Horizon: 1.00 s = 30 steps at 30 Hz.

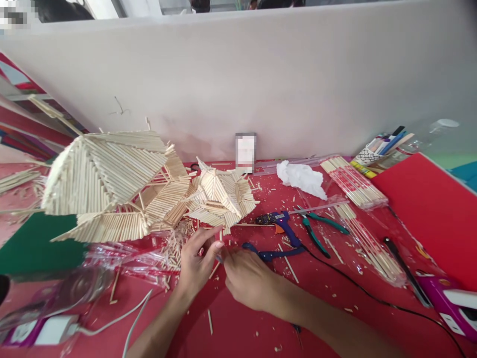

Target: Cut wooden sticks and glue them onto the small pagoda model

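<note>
My left hand (198, 258) is closed in a pinch on a thin wooden stick (221, 234), whose top shows between finger and thumb. Right against it, my right hand (248, 276) is closed with its fingers curled in; what it grips is hidden. Just beyond my hands stands a small roof-like piece of wooden sticks (219, 191), with a pointed top and flared edges. To its left rises a larger model roof (112, 169) made of rows of sticks, with a lower tier beneath it.
A blue glue gun (286, 228) and green-handled pliers (316, 228) lie right of my hands. Packs of sticks (354, 181), a crumpled tissue (301, 179), a utility knife (406, 271) and a black cord are farther right. Stick scraps (181, 243) and plastic wrap lie left.
</note>
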{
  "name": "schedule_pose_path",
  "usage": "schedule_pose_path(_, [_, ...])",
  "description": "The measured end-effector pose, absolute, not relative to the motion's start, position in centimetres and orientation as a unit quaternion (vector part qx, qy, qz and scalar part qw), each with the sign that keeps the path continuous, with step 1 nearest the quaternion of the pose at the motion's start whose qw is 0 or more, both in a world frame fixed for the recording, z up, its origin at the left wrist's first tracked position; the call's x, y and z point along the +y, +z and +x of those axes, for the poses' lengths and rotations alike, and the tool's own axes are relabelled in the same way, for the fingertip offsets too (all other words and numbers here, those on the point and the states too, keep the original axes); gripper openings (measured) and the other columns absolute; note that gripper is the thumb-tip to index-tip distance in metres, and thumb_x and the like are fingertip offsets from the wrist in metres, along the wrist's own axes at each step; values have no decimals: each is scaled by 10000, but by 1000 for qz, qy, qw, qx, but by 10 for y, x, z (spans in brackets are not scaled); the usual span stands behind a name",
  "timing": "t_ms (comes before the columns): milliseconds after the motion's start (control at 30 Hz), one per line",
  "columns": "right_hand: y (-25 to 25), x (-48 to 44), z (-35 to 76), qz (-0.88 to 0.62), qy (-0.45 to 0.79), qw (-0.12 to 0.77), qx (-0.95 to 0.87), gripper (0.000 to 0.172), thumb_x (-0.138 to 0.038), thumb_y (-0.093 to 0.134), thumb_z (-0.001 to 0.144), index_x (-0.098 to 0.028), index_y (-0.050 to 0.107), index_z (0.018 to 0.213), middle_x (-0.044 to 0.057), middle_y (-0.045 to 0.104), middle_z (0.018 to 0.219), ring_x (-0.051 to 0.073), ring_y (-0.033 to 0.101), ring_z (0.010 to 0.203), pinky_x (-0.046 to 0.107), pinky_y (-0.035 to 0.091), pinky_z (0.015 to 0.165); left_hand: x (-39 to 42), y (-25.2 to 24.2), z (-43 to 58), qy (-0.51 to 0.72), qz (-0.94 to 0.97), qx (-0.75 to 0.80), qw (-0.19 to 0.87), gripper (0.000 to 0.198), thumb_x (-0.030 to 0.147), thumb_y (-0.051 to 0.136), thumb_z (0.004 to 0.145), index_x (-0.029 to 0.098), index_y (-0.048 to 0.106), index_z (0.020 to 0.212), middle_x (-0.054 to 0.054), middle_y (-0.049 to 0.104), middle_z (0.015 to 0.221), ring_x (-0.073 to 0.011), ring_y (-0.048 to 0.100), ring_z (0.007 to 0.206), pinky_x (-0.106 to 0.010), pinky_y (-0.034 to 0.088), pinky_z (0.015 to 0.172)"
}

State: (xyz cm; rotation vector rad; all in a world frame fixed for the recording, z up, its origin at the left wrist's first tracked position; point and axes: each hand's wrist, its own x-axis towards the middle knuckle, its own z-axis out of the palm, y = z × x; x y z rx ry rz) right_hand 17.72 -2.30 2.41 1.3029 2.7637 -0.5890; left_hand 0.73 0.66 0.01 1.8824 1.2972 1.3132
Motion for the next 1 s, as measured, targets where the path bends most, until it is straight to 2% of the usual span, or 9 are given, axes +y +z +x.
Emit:
schedule_pose_path(133, [40,-12,203,436,-253,-8,864,337,-61,461,925,-130,631,1207,152,713,1181,282,686,1077,403,524,932,7,-1,7,480,700,472,240,274,385,669,979,231,783,1175,6,634,717,-129,532,601,-238,448,584])
schedule_pose_path(267, [44,9,221,471,-189,22,862,266,-139,416,1031,-118,656,1143,166,722,1115,288,716,973,373,527,803,7,-1,8,474,700,477,240,285,398,667,978,226,786,1172,3,635,715,-128,521,592,-240,440,578])
schedule_pose_path(333, [38,19,225,475,-150,19,867,295,-214,387,1084,-130,669,1098,157,743,1042,288,729,951,343,515,760,7,-1,8,472,697,482,242,293,411,666,976,221,789,1161,2,630,707,-129,519,591,-240,433,573])
schedule_pose_path(467, [26,31,227,495,-104,47,861,275,-251,408,1098,-173,654,1192,137,783,969,270,765,864,285,481,678,7,-2,9,469,699,481,246,297,420,660,978,213,794,1142,6,615,689,-131,521,592,-239,426,572])
schedule_pose_path(700, [22,37,231,484,-100,89,865,316,-339,443,1103,-212,638,1316,129,804,872,288,787,837,280,468,655,7,-1,9,465,712,476,225,302,421,649,988,210,781,1158,15,601,686,-124,512,583,-231,422,572])
schedule_pose_path(900, [29,35,227,522,-124,89,839,444,-502,597,1021,-161,607,1305,141,802,918,324,785,880,298,492,660,7,2,9,466,718,470,213,295,404,652,990,201,776,1163,18,598,677,-121,514,572,-227,423,555])
schedule_pose_path(1000, [38,32,230,533,-137,104,828,495,-522,592,1016,-106,597,1284,174,792,924,355,775,888,349,527,685,8,3,9,478,719,457,213,257,353,665,985,205,776,1164,18,624,698,-116,517,575,-223,417,554])
